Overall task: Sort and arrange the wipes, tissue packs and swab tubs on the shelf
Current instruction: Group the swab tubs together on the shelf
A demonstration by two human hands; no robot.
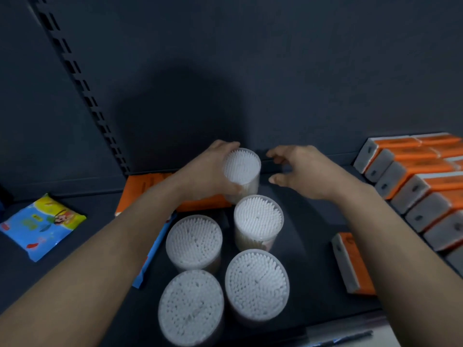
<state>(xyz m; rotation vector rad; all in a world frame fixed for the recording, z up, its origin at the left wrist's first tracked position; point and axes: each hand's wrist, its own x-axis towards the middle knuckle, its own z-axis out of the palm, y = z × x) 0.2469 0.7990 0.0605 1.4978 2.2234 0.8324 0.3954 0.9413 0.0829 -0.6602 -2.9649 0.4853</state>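
one tub (241, 169), upright at the shelf (310, 229) back just behind four standing tubs (258, 219), is gripped by left hand (205, 169), fingers curled round its wall; right hand (303, 171) sits just right, fingers apart, empty, nearer the free side.

Dark shelf (308, 234), bearing 4 upright swab tubs (194, 242) clustered 2 by 2 at the front middle (5th swab tub (241, 169) behind, contact with the shelf unclear). Along the right, a row of orange tissue packs (413, 186); 1 loose orange pack (350, 264) near it. At back left, a flat orange pack (142, 189); far left, a blue wipes pack (37, 226).
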